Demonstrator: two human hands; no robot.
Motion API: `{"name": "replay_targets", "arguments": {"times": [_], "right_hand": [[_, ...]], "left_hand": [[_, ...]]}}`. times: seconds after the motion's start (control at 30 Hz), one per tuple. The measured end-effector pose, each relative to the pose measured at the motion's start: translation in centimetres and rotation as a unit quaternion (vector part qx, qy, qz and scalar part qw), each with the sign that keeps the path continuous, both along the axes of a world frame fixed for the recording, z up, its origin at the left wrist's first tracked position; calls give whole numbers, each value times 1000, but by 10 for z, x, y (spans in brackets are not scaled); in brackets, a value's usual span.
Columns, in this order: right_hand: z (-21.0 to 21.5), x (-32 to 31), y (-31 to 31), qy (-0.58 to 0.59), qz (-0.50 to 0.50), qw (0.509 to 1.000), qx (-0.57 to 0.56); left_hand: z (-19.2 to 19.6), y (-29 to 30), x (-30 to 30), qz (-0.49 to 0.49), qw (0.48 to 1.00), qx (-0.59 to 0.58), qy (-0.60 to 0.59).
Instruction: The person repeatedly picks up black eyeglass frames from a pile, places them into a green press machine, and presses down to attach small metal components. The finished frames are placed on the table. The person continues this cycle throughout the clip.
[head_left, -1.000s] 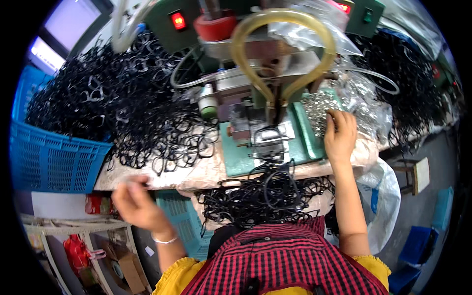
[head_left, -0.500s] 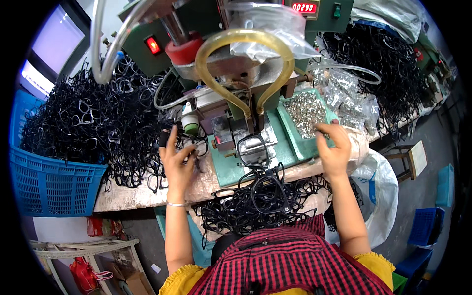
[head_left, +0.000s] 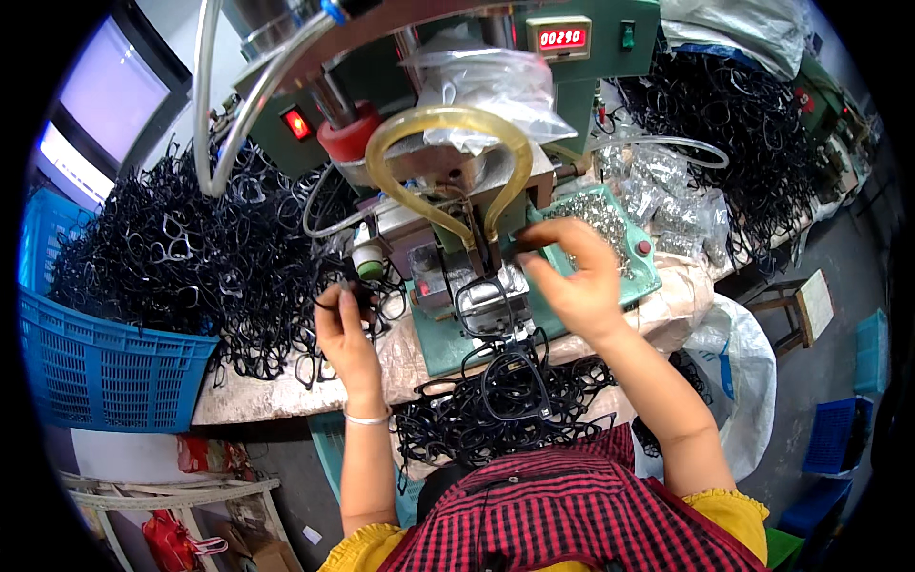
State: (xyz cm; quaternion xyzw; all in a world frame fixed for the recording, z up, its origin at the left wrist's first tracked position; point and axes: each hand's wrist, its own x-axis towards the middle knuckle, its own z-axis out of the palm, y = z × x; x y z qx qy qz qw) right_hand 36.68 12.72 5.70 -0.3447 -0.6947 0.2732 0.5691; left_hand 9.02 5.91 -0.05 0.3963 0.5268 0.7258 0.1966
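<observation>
Right hand reaches to the machine, thumb and forefinger slightly parted; left hand half curled beside piled glasses frames; any hold unclear. One black frame sits on the machine; counter shows red digits.

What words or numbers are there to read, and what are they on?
Glowing red digits, not copied out here: on the small rectangular counter display with a pale frame, set in the green metal machine.
Square red lit switch: any mark is too small to read.
Crumpled clear plastic bag: any print is too blurred to read.
I can make out no words.
</observation>
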Motion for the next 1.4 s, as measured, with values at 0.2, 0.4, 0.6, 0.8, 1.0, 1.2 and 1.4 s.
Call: {"name": "replay_targets", "arguments": {"times": [0.2,0.4,0.6,0.8,1.0,1.2,1.4], "right_hand": [[-10,-24,-10,134,34,978,-159],[14,-35,-19,240,128,925,-264],[30,-13,-34,117,136,966,-187],[-58,52,26,-326,-246,912,-32],[-89,68,33,-290,-261,921,-24],[-105,81,42,-125,-210,968,-55],[-104,87,26,-39,-176,981,-71]], "left_hand": [[11,-18,19,-41,994,56,-87],[117,-10,56,-138,953,231,140],[108,-12,66,-152,943,222,198],[77,-16,78,-239,825,194,474],[60,-10,73,-236,831,239,444],[50,-47,90,-180,867,139,443],[76,-102,1,233,873,-3,428]]}}
